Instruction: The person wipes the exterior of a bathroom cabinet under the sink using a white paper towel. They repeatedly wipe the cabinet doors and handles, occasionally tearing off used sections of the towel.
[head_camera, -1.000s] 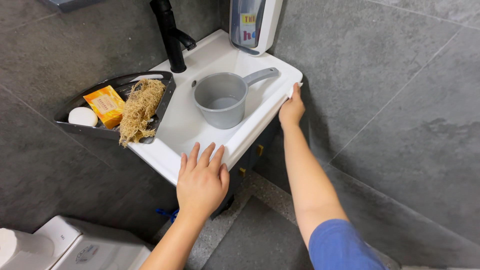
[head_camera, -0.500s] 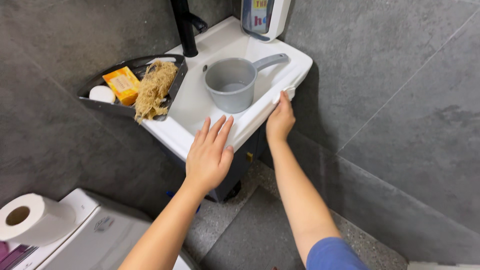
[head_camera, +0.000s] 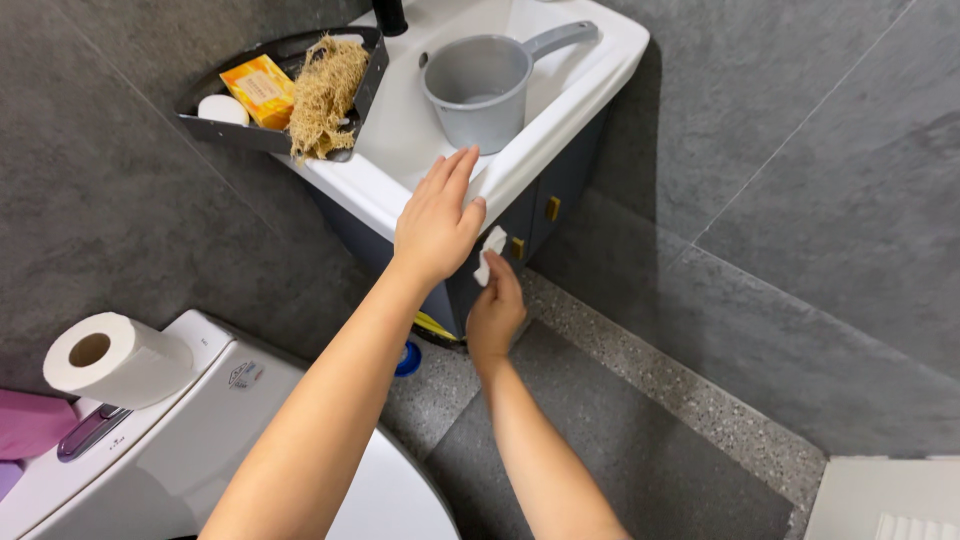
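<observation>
Grey tiled walls and a speckled floor surround a white sink (head_camera: 560, 130). The left hand (head_camera: 437, 218) rests flat, fingers spread, on the sink's front rim. Below the rim, the right hand (head_camera: 495, 305) pinches a white cloth (head_camera: 490, 250) against the dark cabinet (head_camera: 535, 215).

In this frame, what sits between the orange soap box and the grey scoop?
In the head view, a tan loofah lies between the orange soap box and grey scoop, draped over the tray's edge.
</observation>
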